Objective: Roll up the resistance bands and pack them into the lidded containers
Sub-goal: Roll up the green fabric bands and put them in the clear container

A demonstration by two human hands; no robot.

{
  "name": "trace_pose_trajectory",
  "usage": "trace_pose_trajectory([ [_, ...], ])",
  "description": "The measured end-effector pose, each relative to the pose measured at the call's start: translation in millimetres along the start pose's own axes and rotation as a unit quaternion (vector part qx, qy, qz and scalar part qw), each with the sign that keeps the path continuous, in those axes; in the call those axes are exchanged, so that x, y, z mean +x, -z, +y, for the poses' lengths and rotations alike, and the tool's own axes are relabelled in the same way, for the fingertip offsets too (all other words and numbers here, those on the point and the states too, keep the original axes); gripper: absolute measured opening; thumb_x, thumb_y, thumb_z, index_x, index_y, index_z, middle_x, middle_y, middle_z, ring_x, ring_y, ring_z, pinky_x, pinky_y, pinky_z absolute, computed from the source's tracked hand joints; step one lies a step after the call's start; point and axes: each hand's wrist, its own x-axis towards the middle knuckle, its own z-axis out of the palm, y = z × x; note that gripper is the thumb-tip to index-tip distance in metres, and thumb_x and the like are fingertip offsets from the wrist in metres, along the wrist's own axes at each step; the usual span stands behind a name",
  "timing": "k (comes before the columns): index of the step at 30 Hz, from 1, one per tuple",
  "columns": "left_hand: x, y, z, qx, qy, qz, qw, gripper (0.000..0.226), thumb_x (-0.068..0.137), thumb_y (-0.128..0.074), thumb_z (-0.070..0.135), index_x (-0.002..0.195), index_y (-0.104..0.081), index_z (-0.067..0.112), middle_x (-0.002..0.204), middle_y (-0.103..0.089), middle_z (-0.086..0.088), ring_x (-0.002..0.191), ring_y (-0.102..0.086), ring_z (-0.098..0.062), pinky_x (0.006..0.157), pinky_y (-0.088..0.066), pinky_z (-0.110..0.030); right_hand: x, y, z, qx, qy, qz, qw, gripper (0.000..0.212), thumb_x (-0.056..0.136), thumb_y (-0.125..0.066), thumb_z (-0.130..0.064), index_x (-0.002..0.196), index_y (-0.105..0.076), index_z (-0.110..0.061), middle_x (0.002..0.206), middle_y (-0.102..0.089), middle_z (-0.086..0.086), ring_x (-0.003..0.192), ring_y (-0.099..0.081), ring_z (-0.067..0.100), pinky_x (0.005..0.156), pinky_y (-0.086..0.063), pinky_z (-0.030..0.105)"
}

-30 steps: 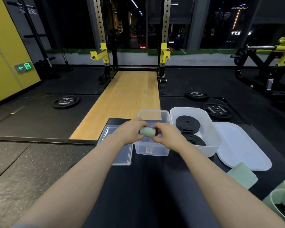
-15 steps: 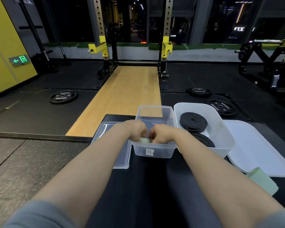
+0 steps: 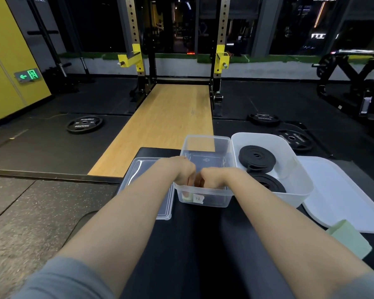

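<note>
Now, nearest the camera, a flat pale-green band [image 3: 352, 238] lies on the black bench pad [image 3: 194, 244] at the right, just off the corner of the white lid [image 3: 341, 197]. Both forearms reach forward into the clear tub [image 3: 205, 169]. Half a second ago the hands met at its near rim with the green roll [image 3: 187, 197] between them — now they are deeper inside, and the roll shows through the near wall in the tub's front-left corner. The left hand [image 3: 181, 169] has its fingers curled downward over the roll; whether it grips it cannot be told. The right hand [image 3: 214, 175] is likewise curled, its hold hidden by the rim. The clear lid [image 3: 143, 180] lies flat just left of the tub. Touching the tub's right side, the white bin [image 3: 298, 175] holds two coiled black bands [image 3: 257, 158]. Beyond — a wooden platform [image 3: 166, 126], a rack [image 3: 177, 50] and weight plates [image 3: 84, 124].
</note>
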Motion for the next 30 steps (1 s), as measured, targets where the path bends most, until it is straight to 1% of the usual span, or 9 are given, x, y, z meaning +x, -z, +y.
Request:
trace_pose_trajectory([
  [3, 1.3, -0.7, -1.0, -0.004, -0.002, 0.003, 1.0, 0.019, 0.082, -0.067, 0.03, 0.101, -0.069, 0.031, 0.098, -0.065, 0.008, 0.103, -0.054, -0.018, 0.087, -0.052, -0.036, -3.1, 4.4, 0.6, -0.001, -0.005, -0.024, 1.0, 0.028, 0.088, -0.059, -0.021, 0.115, -0.059, -0.016, 0.099, -0.056, -0.005, 0.09, -0.051, 0.016, 0.078, -0.04, 0.027],
  [7, 1.0, -1.0, -1.5, -0.007, -0.007, 0.0, 1.0, 0.017, 0.083, -0.064, 0.025, 0.098, -0.068, 0.032, 0.099, -0.065, 0.008, 0.101, -0.056, -0.017, 0.087, -0.053, -0.037, -8.4, 9.1, 6.0, 0.028, -0.003, -0.029, 0.999, 0.035, 0.088, -0.057, -0.02, 0.122, -0.061, -0.023, 0.12, -0.062, -0.003, 0.108, -0.057, 0.018, 0.096, -0.047, 0.033],
  [11, 2.2, 0.4, -0.6, 0.027, -0.007, -0.003, 1.0, 0.02, 0.083, -0.064, 0.029, 0.102, -0.067, 0.031, 0.103, -0.065, 0.008, 0.104, -0.05, -0.019, 0.089, -0.051, -0.038, -5.2, 1.8, 3.5, 0.015, 0.009, -0.001, 1.0, 0.033, 0.088, -0.056, -0.014, 0.12, -0.062, -0.017, 0.116, -0.064, -0.001, 0.096, -0.054, 0.016, 0.082, -0.042, 0.025],
  [15, 1.5, 0.6, -0.8, 0.04, -0.014, 0.014, 0.999, 0.026, 0.084, -0.051, 0.021, 0.104, -0.065, 0.03, 0.105, -0.067, 0.008, 0.1, -0.055, -0.019, 0.093, -0.048, -0.038, -3.6, -3.2, 6.0, -0.004, 0.002, 0.064, 0.998, 0.024, 0.084, -0.055, -0.016, 0.106, -0.065, -0.011, 0.092, -0.063, 0.0, 0.082, -0.055, 0.019, 0.069, -0.043, 0.027],
  [17, -0.7, 1.2, 0.8, 0.035, -0.01, 0.039, 0.999, 0.028, 0.084, -0.048, 0.018, 0.108, -0.061, 0.024, 0.107, -0.066, 0.004, 0.101, -0.058, -0.021, 0.09, -0.05, -0.036, -3.0, -4.3, 7.5, -0.01, 0.004, 0.1, 0.995, 0.023, 0.083, -0.055, -0.015, 0.104, -0.063, -0.01, 0.092, -0.062, 0.001, 0.083, -0.056, 0.021, 0.071, -0.047, 0.029],
  [19, -1.8, 1.7, 2.5, 0.035, -0.006, 0.053, 0.998, 0.027, 0.086, -0.049, 0.019, 0.111, -0.059, 0.021, 0.108, -0.063, 0.003, 0.102, -0.056, -0.021, 0.086, -0.049, -0.033, -1.4, -6.2, 8.2, -0.012, 0.01, 0.116, 0.993, 0.029, 0.082, -0.055, -0.013, 0.11, -0.062, -0.01, 0.101, -0.064, 0.004, 0.09, -0.059, 0.022, 0.081, -0.051, 0.034],
  [21, -1.2, 1.0, 4.2, 0.043, 0.0, 0.047, 0.998, 0.024, 0.087, -0.047, 0.018, 0.107, -0.058, 0.021, 0.106, -0.063, 0.003, 0.1, -0.053, -0.021, 0.086, -0.046, -0.031, 0.5, -7.7, 8.7, -0.01, 0.013, 0.109, 0.994, 0.03, 0.083, -0.055, -0.014, 0.113, -0.061, -0.011, 0.104, -0.063, 0.004, 0.093, -0.059, 0.022, 0.085, -0.051, 0.036],
  [25, 2.0, 0.5, 3.8, 0.06, -0.016, 0.03, 0.998, 0.016, 0.087, -0.042, 0.015, 0.091, -0.055, 0.023, 0.089, -0.058, 0.002, 0.085, -0.045, -0.019, 0.095, -0.031, -0.023, 0.8, -5.9, 9.9, 0.004, 0.013, 0.07, 0.997, 0.025, 0.084, -0.056, -0.018, 0.108, -0.063, -0.014, 0.096, -0.062, 0.0, 0.087, -0.057, 0.019, 0.074, -0.046, 0.029],
  [30, -0.1, 1.1, 2.3, 0.031, -0.026, 0.011, 0.999, 0.013, 0.089, -0.048, 0.016, 0.094, -0.057, 0.024, 0.093, -0.058, 0.002, 0.087, -0.043, -0.015, 0.11, -0.016, -0.028, -1.3, 1.0, 10.3, 0.013, 0.02, 0.009, 1.0, 0.027, 0.086, -0.058, -0.02, 0.112, -0.064, -0.014, 0.102, -0.064, 0.002, 0.091, -0.057, 0.018, 0.077, -0.048, 0.029],
])
